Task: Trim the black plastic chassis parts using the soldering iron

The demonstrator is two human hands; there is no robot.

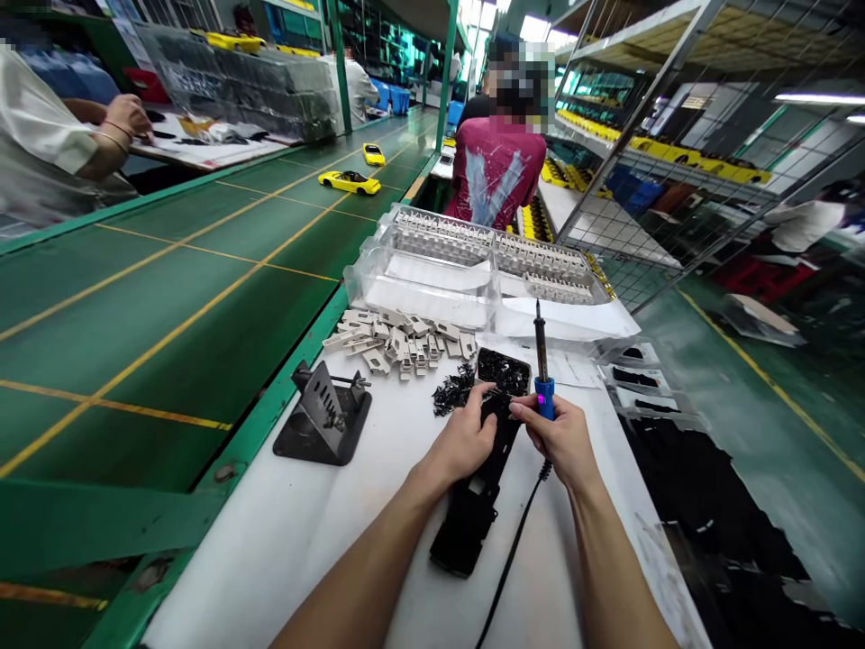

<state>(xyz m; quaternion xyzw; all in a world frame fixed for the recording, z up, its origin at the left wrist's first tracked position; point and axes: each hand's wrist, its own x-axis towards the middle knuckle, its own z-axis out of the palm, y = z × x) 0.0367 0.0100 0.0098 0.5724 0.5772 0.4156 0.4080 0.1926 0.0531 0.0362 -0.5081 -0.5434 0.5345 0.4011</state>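
My right hand is wrapped round the blue handle of a soldering iron, its dark tip pointing up. Its thumb and forefinger meet near a small dark part, too small to make out. Beside it, my left hand reaches over a long black plastic base, forefinger and thumb apart. The left forefinger is near the small black parts heaped at the base's far end; the other fingers are partly hidden. More black pieces lie in a loose pile to the left.
A metal soldering-iron stand is at the left. Pale plastic parts lie piled behind it, before clear trays. The iron's cord runs toward me. Yellow toy cars sit on the green conveyor; people work nearby.
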